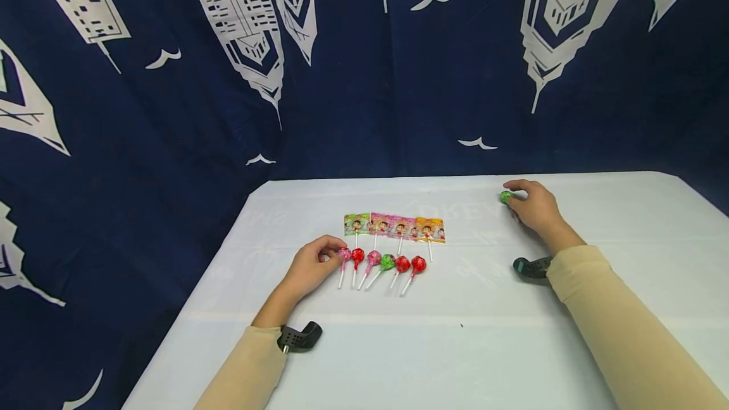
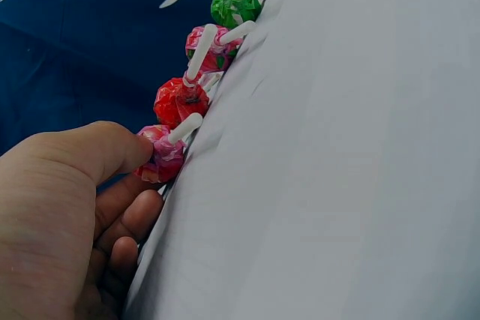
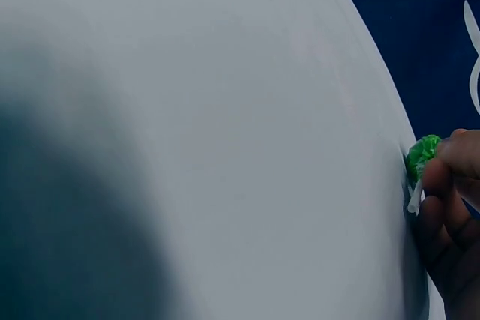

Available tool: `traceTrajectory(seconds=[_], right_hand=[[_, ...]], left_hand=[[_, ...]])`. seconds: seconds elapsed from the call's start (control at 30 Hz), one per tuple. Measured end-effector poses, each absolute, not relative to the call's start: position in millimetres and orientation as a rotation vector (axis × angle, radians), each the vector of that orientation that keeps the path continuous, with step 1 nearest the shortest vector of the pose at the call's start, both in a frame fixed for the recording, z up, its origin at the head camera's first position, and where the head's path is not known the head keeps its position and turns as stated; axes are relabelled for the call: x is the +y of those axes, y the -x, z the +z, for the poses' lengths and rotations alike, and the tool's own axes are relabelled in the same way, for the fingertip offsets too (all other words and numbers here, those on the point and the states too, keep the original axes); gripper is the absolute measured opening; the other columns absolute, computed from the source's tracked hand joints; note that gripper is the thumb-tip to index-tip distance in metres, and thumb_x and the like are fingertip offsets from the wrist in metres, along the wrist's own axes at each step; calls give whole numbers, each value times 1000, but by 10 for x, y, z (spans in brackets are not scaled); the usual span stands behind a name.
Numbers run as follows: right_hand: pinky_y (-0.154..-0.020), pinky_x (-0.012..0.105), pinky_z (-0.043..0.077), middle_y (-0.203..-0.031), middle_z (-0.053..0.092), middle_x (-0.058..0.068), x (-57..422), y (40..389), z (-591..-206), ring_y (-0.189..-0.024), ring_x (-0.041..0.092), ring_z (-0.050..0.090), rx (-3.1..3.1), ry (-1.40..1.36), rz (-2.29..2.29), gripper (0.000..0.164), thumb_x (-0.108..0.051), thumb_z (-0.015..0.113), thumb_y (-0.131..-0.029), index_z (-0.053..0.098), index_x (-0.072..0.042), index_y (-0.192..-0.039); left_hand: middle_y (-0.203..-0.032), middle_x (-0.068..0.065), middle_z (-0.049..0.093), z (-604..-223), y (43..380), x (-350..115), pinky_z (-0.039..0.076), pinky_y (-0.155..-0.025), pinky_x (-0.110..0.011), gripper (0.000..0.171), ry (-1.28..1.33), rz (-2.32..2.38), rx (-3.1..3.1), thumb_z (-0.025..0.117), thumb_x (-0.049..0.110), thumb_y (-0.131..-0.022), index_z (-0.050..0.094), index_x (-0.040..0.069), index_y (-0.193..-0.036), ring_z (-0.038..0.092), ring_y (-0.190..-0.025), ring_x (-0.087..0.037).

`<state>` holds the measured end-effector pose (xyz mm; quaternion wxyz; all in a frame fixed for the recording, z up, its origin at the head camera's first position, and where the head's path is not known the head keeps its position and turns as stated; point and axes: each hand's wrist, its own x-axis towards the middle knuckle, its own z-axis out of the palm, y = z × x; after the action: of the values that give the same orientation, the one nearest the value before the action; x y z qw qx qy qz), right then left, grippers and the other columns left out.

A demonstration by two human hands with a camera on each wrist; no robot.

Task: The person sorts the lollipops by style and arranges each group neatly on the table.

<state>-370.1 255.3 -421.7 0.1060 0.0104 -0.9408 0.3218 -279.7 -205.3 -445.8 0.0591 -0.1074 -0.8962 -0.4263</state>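
My left hand (image 1: 310, 267) pinches a pink-wrapped lollipop (image 2: 166, 157) between thumb and fingers at the left end of a row of round lollipops. Beside it in that row lie a red lollipop (image 1: 357, 255), another pink lollipop (image 1: 373, 258), a green lollipop (image 1: 387, 262) and two red lollipops (image 1: 418, 264) at the right end. Their white sticks point toward the near side. Far off to the right, my right hand (image 1: 535, 209) holds a green-wrapped lollipop (image 3: 422, 157) by its head, close to the table's back. Its short visible stick points down in the right wrist view.
Behind the row, several flat lollipops in printed green, pink and orange packets (image 1: 429, 229) lie side by side. The white-covered table (image 1: 444, 359) ends at a dark blue curtain (image 1: 353, 119) with white building prints. A small dark speck lies in front of the row.
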Motion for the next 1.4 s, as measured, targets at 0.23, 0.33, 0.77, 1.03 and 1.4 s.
traceTrajectory(seconds=[0.23,0.33,0.77,1.03,1.4], right_hand=[[-62,31,40,-73,68,10,2571,3719,-4225,-67,20,57,-2816,5,956,40,-14,51,-99,53,0,-137],[-67,32,38,-75,69,10,2572,3718,-4233,-73,23,56,-2809,-10,937,40,-15,51,-99,55,0,-135],[-73,34,38,-128,60,28,2538,3667,-4241,-63,12,57,-2749,74,1022,35,-14,59,-98,59,-1,-130],[-71,29,44,-130,60,28,2523,3645,-4262,-73,13,61,-2730,128,1103,35,-17,61,-97,60,-1,-128],[-63,19,46,-128,61,26,2516,3635,-4305,-70,5,58,-2697,126,1176,35,-18,63,-96,60,-1,-126]], left_hand=[[-93,0,69,-4436,2790,-2036,40,-70,-23,18,328,-1282,-2717,71,15,-90,71,18,-107,53,-79,-13],[-92,1,68,-4434,2789,-2038,40,-70,-24,18,317,-1288,-2715,71,15,-90,71,19,-107,53,-79,-14],[-91,1,68,-4442,2792,-2026,40,-70,-25,18,304,-1300,-2716,71,15,-89,71,20,-106,52,-79,-14],[-91,1,68,-4444,2797,-2029,40,-69,-24,17,306,-1287,-2715,71,15,-89,71,19,-106,52,-78,-14],[-90,1,68,-4468,2808,-2048,40,-68,-23,18,316,-1285,-2710,71,14,-89,72,20,-106,51,-76,-14]])
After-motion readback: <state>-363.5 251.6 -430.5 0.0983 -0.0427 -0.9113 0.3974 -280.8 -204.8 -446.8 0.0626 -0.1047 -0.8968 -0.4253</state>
